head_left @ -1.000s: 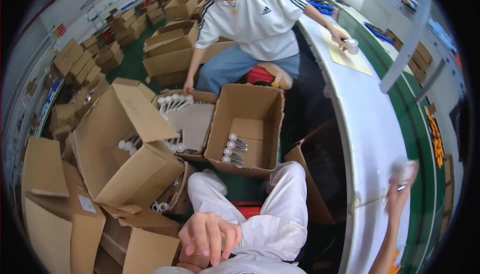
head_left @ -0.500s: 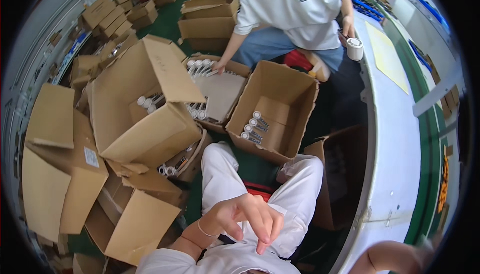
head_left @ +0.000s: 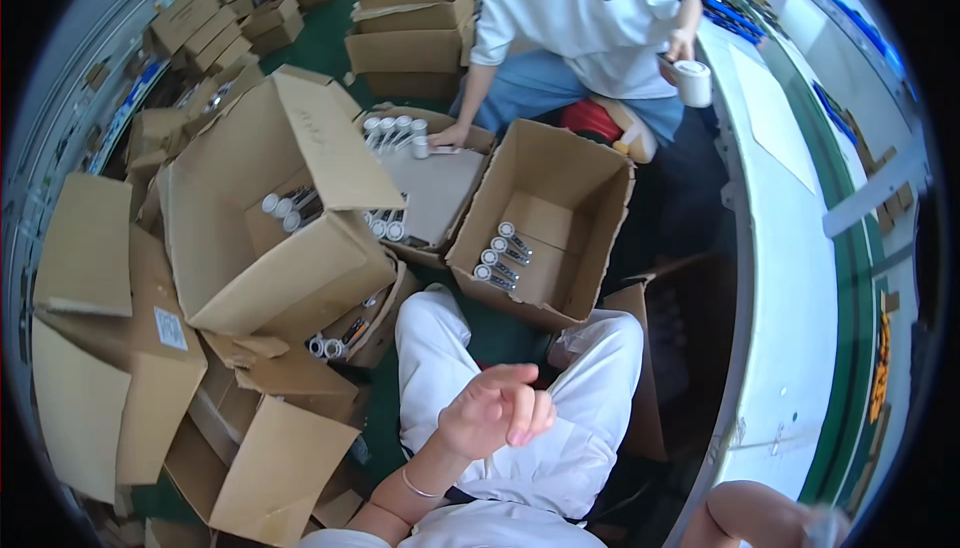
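Observation:
My left hand (head_left: 497, 410) hovers over my lap, fingers loosely bent and apart, with nothing in it. My right hand (head_left: 822, 528) is smeared by motion at the lower right edge beside the white bench; its fingers and any object in them cannot be made out. Ahead of my knees stands an open cardboard box (head_left: 540, 198). Several white round-headed pieces with silvery handles (head_left: 497, 260) lie in a row along its left side. A shallow carton (head_left: 440, 183) to its left bears more such pieces on a cardboard sheet.
Across from me, a seated co-worker holds a white cylindrical piece (head_left: 692, 84) over the bench (head_left: 785, 348); their other hand (head_left: 450, 136) reaches into the shallow carton. A large tilted carton (head_left: 290, 268) and opened boxes (head_left: 270, 478) crowd the left. A dark box (head_left: 640, 368) stands by my right knee.
My left hand has turned and lifted slightly, its fingers more curled. My right arm has moved lower and left. The co-worker's white piece has shifted left, and another stands upright on the carton's sheet.

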`<state>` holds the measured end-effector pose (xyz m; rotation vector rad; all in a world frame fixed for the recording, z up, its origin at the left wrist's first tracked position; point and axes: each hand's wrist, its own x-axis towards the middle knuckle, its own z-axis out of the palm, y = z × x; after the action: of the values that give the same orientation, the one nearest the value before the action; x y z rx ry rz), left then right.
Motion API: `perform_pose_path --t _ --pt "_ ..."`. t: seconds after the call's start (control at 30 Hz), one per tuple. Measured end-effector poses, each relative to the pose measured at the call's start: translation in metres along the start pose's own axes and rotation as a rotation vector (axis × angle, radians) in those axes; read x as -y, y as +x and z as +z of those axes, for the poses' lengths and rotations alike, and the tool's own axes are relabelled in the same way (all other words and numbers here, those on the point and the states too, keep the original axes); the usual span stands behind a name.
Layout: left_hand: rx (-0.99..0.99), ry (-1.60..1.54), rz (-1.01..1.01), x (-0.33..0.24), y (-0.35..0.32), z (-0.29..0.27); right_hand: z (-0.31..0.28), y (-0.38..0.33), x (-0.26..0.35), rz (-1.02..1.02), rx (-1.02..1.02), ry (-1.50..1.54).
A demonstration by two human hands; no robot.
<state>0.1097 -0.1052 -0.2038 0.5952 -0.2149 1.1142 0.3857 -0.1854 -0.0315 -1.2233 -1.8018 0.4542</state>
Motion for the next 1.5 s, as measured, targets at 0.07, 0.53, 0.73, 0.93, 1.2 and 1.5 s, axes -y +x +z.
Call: perform_pose_path --t 0.07,0.53,0.73,0.93,1.2,1.5 --pt "-0.023 -0.043 0.006 0.000 0.006 -0.001 0.005 0.005 -0.011 0.084 -0.014 -0.129" --pt "-0.110 -0.032 -0.029 0.016 0.004 -0.005 -0.010 0.037 0.006 -0.151 0.220 0.641" --pt "-0.095 0.050 -0.041 0.013 0.004 -0.008 0.018 0.012 -0.003 -0.389 -0.272 0.575" --pt "-0.140 0.075 -0.035 0.008 0.001 -0.008 -0.021 -0.029 -0.002 0.240 -0.174 -0.137" --pt "-0.216 0.130 0.010 -0.008 -0.008 -0.018 -0.039 -0.027 0.017 0.137 0.273 -0.293" --pt "-0.162 0.186 -0.062 -0.002 0.003 -0.017 0.019 0.042 -0.044 -0.638 -0.971 0.411"
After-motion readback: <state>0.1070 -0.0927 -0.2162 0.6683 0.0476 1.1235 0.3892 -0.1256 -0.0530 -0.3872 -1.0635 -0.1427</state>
